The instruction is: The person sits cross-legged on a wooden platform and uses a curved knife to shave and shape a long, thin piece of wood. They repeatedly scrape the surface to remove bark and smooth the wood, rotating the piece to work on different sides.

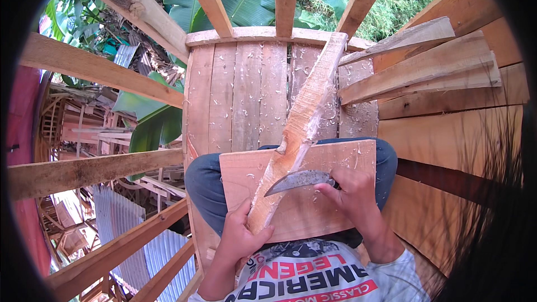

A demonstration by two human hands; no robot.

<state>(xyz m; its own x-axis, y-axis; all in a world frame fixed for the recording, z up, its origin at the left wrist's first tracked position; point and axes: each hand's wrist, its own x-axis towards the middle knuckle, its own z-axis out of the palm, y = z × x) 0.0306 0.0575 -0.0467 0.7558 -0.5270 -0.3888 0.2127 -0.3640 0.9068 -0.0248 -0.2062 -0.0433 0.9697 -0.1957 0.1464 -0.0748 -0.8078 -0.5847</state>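
One knife (299, 180), one long wood piece (307, 112), one lap board (316, 212), three loose planks (414, 71).

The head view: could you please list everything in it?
lap board: one, reddish, on lap
wooden length: one, light brown, across lap board
knife: one, grey, over wooden length
wood pieces: at least three, light brown, upper right
plank floor: one, brown, ahead
shavings: many, pale, on plank floor
railing bars: several, brown, left and far side
plank wall: one, orange-brown, right
leaves: many, green, beyond railing bars
corrugated sheets: several, grey, lower left
red surface: one, red, far left
shirt: one, whitish, printed, bottom
legs: two, dark blue trousers, under lap board
left hand: one, bare, gripping wooden length's near end
right hand: one, bare, gripping knife
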